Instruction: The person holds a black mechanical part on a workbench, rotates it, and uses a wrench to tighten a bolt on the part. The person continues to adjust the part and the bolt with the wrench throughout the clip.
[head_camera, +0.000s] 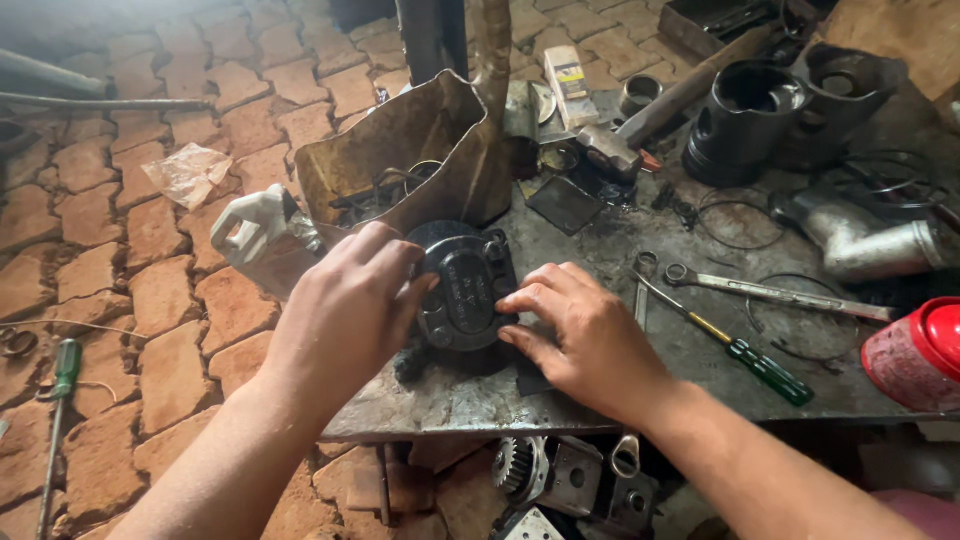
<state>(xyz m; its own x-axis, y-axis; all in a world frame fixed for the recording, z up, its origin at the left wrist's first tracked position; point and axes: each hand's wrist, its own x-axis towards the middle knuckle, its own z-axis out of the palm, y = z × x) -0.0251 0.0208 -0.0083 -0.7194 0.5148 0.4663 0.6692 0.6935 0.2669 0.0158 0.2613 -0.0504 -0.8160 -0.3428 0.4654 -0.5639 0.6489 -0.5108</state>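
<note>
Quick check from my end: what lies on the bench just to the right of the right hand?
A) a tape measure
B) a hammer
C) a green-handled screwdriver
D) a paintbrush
C: a green-handled screwdriver lies on the metal bench just right of the right hand, beside a wrench, while both hands, the left hand included, press on the dark metal part.

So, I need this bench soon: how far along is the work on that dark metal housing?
Looks mid-job. Done: the housing lies flat on the metal bench, bolt heads showing around its cover. In hand: the left hand grips its side and the right hand presses fingertips to its edge. Left, apparently: a spanner, screwdriver and loose rings lie about, and a gear part sits underneath.
</note>
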